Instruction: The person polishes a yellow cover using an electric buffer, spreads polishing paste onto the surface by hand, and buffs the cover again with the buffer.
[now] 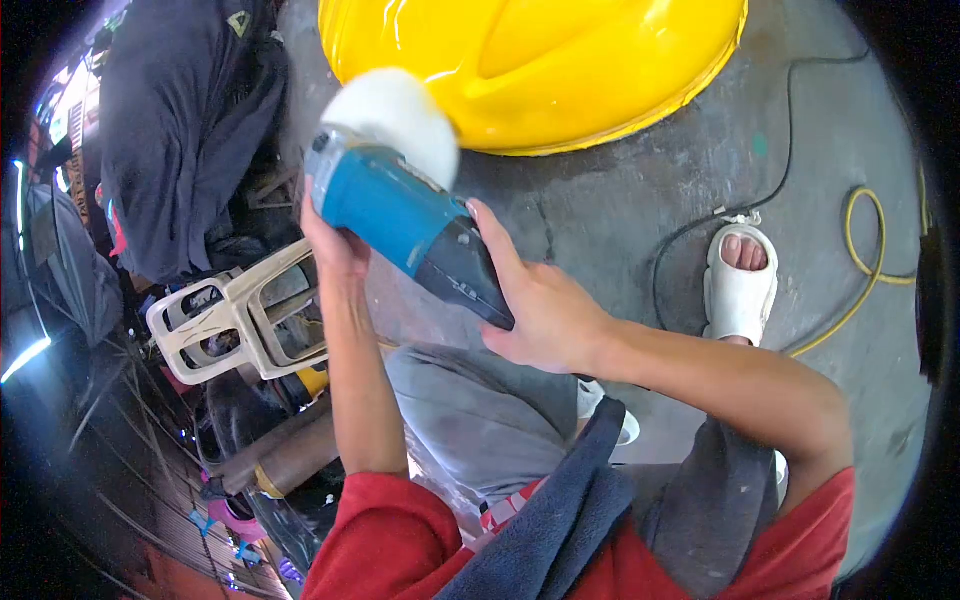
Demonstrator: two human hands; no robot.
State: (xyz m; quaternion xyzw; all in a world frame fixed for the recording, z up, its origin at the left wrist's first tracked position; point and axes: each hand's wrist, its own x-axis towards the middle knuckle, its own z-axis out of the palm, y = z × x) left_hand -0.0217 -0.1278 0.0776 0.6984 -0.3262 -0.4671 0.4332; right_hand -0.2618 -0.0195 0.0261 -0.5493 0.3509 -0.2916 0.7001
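Beside yellow plastic (540,70), both hands' fingers (490,225) curl around a blue polisher (390,205), its label unreadable.

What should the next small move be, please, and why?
Perhaps ease the blue power tool slightly toward the yellow shell: the left hand supports its head, the right hand grips its rear, and the white pad is at the shell's edge, contact unclear.

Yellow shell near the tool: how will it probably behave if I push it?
The yellow shell is probably stiff: its moulded curves show no sag. Its glossy surface may feel slippery. It looks broad, so tipping over seems unlikely.
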